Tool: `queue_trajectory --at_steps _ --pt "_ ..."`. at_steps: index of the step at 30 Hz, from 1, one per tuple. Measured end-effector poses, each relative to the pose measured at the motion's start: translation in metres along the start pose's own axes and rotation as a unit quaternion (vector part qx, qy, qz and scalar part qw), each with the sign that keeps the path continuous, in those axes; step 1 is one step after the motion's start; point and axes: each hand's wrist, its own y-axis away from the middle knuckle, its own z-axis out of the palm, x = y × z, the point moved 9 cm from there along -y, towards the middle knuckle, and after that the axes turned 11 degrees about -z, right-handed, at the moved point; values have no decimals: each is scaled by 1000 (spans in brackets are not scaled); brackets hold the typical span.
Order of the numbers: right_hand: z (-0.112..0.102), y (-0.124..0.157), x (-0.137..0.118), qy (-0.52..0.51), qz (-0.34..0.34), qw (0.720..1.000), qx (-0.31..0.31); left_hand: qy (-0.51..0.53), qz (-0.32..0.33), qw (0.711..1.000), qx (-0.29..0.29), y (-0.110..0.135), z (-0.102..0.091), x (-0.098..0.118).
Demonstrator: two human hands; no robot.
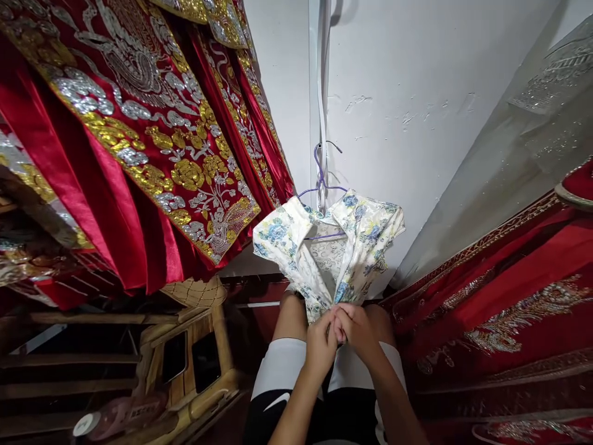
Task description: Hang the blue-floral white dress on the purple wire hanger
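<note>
A white short-sleeved blouse (370, 232) with blue and yellow flowers hangs from a purple hanger (319, 165). Its collar and upper front lie apart in a V, with the patterned inner back showing. Where the two front edges come together, my left hand (320, 339) and my right hand (356, 329) meet, fingers closed on the cloth. The fingertips overlap and hide what exactly lies between them. Below the hands the garment's lower part is mostly covered.
Red embroidered garments with gold and silver sequins (188, 176) hang at left. More red beaded cloth (519, 290) and sheer white fabric (546, 130) are at right. A wooden toy-like vehicle (222, 346) and a pink bottle (120, 415) stand lower left. A white pole (315, 74) runs up the wall.
</note>
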Motion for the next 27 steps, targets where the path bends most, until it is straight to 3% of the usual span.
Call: queue_trajectory --at_steps 5,10,13,16,19,21,22,24,27 --pt "-30 -48 -76 -21 -98 993 63 -179 -40 981 -69 -1 19 -4" --pt "-30 -95 -151 -36 -155 985 62 -418 -51 891 -169 -3 9 1" --pt "-21 -102 -176 -47 -179 981 64 -495 -35 842 -211 -9 3 11" --pt "-10 -99 -181 -41 -195 979 44 -496 -2 837 -230 -24 -8 33" --pt "-6 -93 -176 -27 -203 979 23 -382 44 908 -165 -52 -41 84" --pt "-9 -91 -174 -15 -202 979 19 -249 98 962 -56 -73 -81 131" --pt "-10 -89 -175 -10 -205 979 19 -185 135 973 3 -80 -102 154" --pt "-11 -87 -179 1 -218 976 12 -121 219 966 67 -90 -127 190" --pt "-11 -89 -185 13 -249 968 14 -139 326 932 75 -99 -126 222"
